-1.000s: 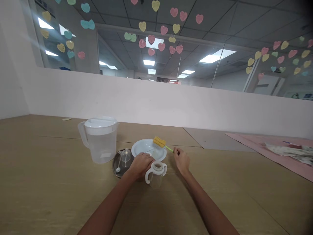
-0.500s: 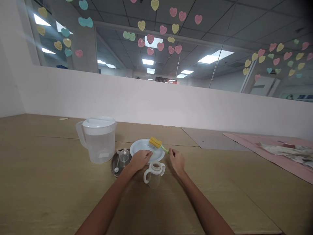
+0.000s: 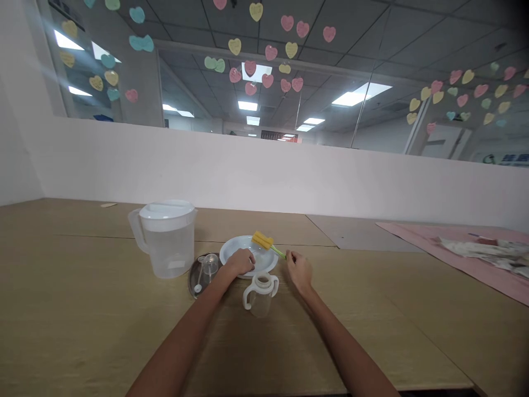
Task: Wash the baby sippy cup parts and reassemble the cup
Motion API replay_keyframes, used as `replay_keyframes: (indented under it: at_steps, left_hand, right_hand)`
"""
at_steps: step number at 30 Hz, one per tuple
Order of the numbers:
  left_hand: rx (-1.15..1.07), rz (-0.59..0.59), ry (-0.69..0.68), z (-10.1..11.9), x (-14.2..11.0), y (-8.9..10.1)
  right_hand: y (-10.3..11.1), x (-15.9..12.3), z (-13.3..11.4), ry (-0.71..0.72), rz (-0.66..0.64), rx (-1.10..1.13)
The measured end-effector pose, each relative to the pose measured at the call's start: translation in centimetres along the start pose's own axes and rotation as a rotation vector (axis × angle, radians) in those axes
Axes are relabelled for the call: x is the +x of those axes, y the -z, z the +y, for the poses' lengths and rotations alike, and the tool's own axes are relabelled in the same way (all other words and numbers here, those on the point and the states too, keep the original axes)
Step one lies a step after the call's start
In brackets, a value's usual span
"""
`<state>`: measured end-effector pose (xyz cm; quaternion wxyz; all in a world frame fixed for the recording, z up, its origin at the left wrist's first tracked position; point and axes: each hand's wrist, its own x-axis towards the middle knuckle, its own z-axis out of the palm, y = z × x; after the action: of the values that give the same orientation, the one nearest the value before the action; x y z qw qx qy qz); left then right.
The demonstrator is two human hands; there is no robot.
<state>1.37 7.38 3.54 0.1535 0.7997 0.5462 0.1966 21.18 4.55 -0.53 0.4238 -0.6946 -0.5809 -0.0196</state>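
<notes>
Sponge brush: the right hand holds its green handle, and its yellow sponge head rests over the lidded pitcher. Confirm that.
Not quite. In the head view the right hand holds the sponge brush by its green handle, but the yellow head rests over the white plate, not the pitcher.

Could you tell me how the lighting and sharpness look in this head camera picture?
Head view: bright ceiling panels give even light and faint shadows on the tan wooden table; the edges bow like a wide lens; the left hand on the white round plate and the right hand holding the yellow sponge brush look soft and small.
</notes>
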Motion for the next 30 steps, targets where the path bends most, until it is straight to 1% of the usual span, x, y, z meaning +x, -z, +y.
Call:
replay_keyframes:
  at_steps: [3, 6, 9, 13, 15, 17, 19, 20, 22, 24, 27, 29, 30]
  left_hand:
    - [0.068, 0.075, 0.074, -0.3, 0.1, 0.2]
    - [0.109, 0.076, 0.112, -0.3, 0.2, 0.4]
    - [0.106, 0.035, 0.100, -0.2, 0.0, 0.7]
    - [0.049, 0.006, 0.036, -0.5, -0.7, 2.1]
    - [-0.005, 0.074, 0.000, -1.0, -1.1, 2.8]
    - [-0.131, 0.229, -0.047, -1.6, -1.8, 3.1]
    - [-0.307, 0.378, -0.075, -2.1, -2.6, 2.8]
    - [-0.388, 0.425, -0.073, -2.2, -3.0, 2.5]
    - [-0.518, 0.473, -0.069, -2.2, -3.8, 1.7]
    - [-0.621, 0.506, -0.097, -1.9, -4.5, 1.1]
    - [-0.761, 0.602, -0.141, -1.2, -5.1, 0.7]
    - [-0.790, 0.645, -0.161, -0.8, -5.3, 0.7]
    - [-0.768, 0.644, -0.172, -0.7, -5.4, 0.8]
  right_hand:
    - [0.0, 0.1, 0.0, 0.005, 0.003, 0.008]
    - [0.0, 0.1, 0.0, -0.003, 0.001, 0.010]
    - [0.1, 0.2, 0.0, -0.011, 0.003, 0.001]
    - [0.3, 0.3, -0.1, -0.018, 0.007, -0.007]
    - [0.3, 0.3, -0.2, -0.023, 0.014, -0.005]
    - [0.4, 0.2, -0.4, -0.018, 0.019, 0.000]
    - [0.4, -0.1, -0.6, 0.002, 0.019, 0.002]
    - [0.3, -0.2, -0.7, 0.017, 0.019, 0.001]
    - [0.2, -0.5, -0.9, 0.063, 0.023, -0.001]
    - [0.0, -0.7, -1.0, 0.113, 0.037, 0.002]
    - [-0.3, -1.0, -0.9, 0.162, 0.079, 0.005]
    - [-0.4, -1.1, -0.8, 0.193, 0.106, 0.002]
    - [-0.5, -1.2, -0.7, 0.217, 0.123, 0.001]
